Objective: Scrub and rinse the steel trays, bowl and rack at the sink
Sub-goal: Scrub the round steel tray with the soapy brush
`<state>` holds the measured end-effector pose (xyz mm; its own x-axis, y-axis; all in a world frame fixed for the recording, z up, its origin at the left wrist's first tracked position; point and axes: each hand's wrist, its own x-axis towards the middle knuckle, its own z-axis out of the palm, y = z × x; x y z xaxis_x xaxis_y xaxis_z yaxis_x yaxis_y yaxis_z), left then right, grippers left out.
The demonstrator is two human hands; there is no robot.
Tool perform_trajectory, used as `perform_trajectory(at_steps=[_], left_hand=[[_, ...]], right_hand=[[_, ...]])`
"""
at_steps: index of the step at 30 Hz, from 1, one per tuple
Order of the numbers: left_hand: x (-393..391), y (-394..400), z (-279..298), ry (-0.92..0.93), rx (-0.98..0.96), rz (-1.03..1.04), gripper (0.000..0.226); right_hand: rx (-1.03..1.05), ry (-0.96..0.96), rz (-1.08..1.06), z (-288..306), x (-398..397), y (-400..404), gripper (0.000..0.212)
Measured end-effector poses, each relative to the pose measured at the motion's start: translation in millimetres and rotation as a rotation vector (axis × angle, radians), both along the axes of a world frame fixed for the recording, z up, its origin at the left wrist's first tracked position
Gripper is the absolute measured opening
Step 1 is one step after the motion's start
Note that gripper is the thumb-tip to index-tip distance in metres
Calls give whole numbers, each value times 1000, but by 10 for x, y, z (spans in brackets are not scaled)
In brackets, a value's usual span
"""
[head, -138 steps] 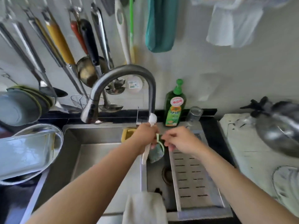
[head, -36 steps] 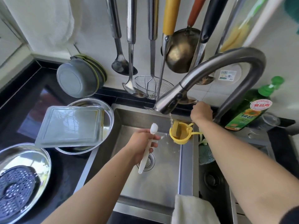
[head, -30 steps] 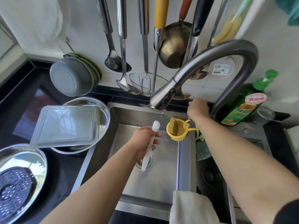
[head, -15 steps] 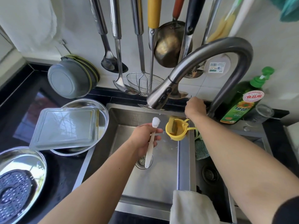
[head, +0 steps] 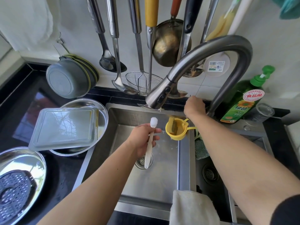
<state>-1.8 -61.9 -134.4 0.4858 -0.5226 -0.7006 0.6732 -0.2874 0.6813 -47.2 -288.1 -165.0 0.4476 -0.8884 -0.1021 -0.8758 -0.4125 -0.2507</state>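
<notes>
My left hand (head: 143,140) grips a white toothbrush (head: 150,143) over the left sink basin (head: 159,184), bristles up, just below the faucet spout (head: 158,98). My right hand (head: 194,106) reaches behind the faucet base; what it grips there is hidden. No water runs from the spout. A rectangular steel tray (head: 63,127) lies upside down on a round steel tray (head: 100,109) left of the sink. At the lower left a round steel tray (head: 21,158) holds a perforated rack (head: 14,192).
A yellow holder (head: 177,129) hangs on the divider, with a scouring pad (head: 200,150) behind my right forearm. Dish soap (head: 241,103) and a glass (head: 258,114) stand at the back right. Ladles and a skimmer (head: 142,82) hang overhead. A cloth (head: 193,208) drapes over the front rim.
Water was falling from the spout a second ago and has stopped. My left hand raised the toothbrush slightly towards the spout. My right hand stays behind the faucet base.
</notes>
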Motion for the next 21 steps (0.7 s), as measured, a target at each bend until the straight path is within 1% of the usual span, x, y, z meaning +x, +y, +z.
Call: perform_trajectory(at_steps=[6, 13, 18, 21], left_hand=[[0, 9, -12, 8, -11, 11, 20], [26, 53, -37, 29, -9, 32, 20], [51, 195, -80, 51, -17, 92, 26], [75, 310, -104, 45, -19, 121, 25]], right_hand=[[-20, 10, 27, 1, -2, 27, 24], [23, 22, 17, 16, 9, 9, 30], [72, -18, -40, -26, 4, -60, 29], [116, -10, -24, -27, -10, -174, 24]])
